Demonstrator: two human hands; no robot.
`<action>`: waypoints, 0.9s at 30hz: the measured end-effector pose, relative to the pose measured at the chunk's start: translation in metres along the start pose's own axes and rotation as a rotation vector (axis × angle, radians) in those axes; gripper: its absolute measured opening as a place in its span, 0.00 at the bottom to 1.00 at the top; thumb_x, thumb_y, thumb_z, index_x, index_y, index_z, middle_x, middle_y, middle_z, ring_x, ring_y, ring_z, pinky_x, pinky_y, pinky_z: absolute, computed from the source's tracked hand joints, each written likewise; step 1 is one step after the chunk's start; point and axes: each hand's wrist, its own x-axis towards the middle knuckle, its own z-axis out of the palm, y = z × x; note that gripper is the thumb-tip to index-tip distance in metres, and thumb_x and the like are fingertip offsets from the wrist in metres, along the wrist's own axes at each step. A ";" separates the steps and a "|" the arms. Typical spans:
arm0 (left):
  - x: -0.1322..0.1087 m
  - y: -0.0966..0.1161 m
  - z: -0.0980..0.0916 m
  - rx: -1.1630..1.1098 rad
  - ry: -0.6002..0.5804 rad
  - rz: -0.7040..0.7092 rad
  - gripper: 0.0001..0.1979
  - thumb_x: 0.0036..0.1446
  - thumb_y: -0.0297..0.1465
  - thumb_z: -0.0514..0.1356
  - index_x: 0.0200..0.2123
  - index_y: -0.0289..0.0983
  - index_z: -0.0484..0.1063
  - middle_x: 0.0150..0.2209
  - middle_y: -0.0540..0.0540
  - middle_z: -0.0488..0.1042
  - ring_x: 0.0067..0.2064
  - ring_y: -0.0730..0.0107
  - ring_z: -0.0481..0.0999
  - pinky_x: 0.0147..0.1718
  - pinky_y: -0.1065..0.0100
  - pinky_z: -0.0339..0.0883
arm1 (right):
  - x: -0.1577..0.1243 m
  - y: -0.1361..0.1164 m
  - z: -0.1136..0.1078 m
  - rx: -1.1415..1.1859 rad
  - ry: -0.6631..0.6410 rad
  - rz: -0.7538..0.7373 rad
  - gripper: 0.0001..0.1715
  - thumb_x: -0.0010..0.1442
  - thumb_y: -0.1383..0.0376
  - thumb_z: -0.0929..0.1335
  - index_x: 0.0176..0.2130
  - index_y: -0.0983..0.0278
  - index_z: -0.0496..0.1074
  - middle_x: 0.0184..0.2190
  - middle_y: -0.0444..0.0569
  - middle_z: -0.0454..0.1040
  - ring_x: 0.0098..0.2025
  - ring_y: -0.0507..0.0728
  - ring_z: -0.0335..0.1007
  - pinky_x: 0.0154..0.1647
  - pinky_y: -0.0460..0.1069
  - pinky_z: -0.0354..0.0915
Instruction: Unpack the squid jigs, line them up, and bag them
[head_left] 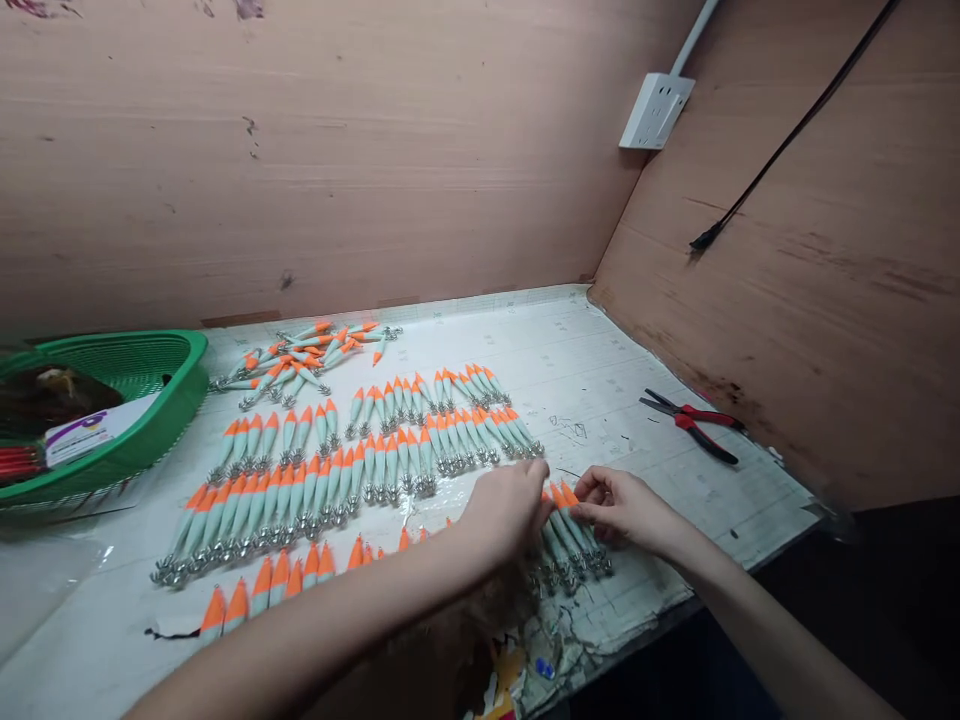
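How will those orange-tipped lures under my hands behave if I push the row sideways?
The lures look rigid and light, so they would probably slide as stiff sticks. Their tapered round bodies may roll or fan out. The hook clusters at their tails look likely to snag neighbours, near the left hand and right hand.

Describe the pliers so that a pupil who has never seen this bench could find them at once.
Start at the white work mat and follow it to its right edge, along the wooden side wall. There the pliers lie alone, jaws pointing left, well clear of the rows of lures. Their red and black handles mark them out from the pale green, orange-tipped lures.
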 end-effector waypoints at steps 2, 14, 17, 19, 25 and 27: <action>-0.037 -0.010 0.024 0.189 0.075 0.357 0.10 0.62 0.29 0.52 0.45 0.35 0.68 0.44 0.38 0.75 0.46 0.58 0.74 0.43 0.61 0.70 | -0.002 0.002 0.008 -0.020 0.012 -0.018 0.21 0.39 0.57 0.75 0.27 0.62 0.63 0.17 0.36 0.63 0.15 0.47 0.60 0.13 0.43 0.56; -0.101 -0.021 0.089 0.488 0.335 0.676 0.24 0.66 0.35 0.46 0.61 0.30 0.57 0.62 0.38 0.60 0.62 0.58 0.60 0.59 0.64 0.55 | 0.000 -0.004 0.009 -0.359 0.053 -0.223 0.11 0.48 0.57 0.68 0.26 0.63 0.68 0.23 0.47 0.71 0.26 0.54 0.65 0.26 0.48 0.60; -0.100 -0.020 0.090 0.469 0.298 0.621 0.25 0.65 0.34 0.46 0.61 0.28 0.55 0.63 0.34 0.58 0.62 0.55 0.60 0.58 0.62 0.55 | -0.018 0.005 -0.007 -0.368 -0.052 -0.291 0.13 0.48 0.60 0.68 0.36 0.63 0.70 0.31 0.48 0.72 0.31 0.55 0.66 0.33 0.49 0.63; -0.098 -0.017 0.093 0.469 0.328 0.619 0.23 0.65 0.33 0.47 0.59 0.28 0.58 0.61 0.34 0.61 0.61 0.55 0.62 0.58 0.62 0.55 | -0.030 0.015 -0.013 -0.392 -0.106 -0.280 0.23 0.45 0.65 0.70 0.43 0.61 0.69 0.34 0.47 0.71 0.33 0.55 0.65 0.35 0.49 0.64; -0.087 -0.009 0.092 0.457 0.324 0.648 0.24 0.66 0.37 0.45 0.60 0.30 0.58 0.62 0.36 0.60 0.62 0.56 0.60 0.59 0.63 0.53 | -0.041 0.031 0.005 -0.483 0.003 -0.305 0.14 0.48 0.66 0.68 0.39 0.63 0.68 0.26 0.43 0.65 0.30 0.54 0.63 0.33 0.48 0.61; -0.086 -0.010 0.090 0.467 0.299 0.634 0.26 0.65 0.38 0.45 0.61 0.29 0.56 0.63 0.35 0.58 0.63 0.56 0.57 0.59 0.63 0.52 | -0.040 0.030 0.011 -0.502 0.039 -0.337 0.11 0.49 0.67 0.67 0.37 0.63 0.68 0.25 0.42 0.65 0.29 0.54 0.63 0.32 0.48 0.61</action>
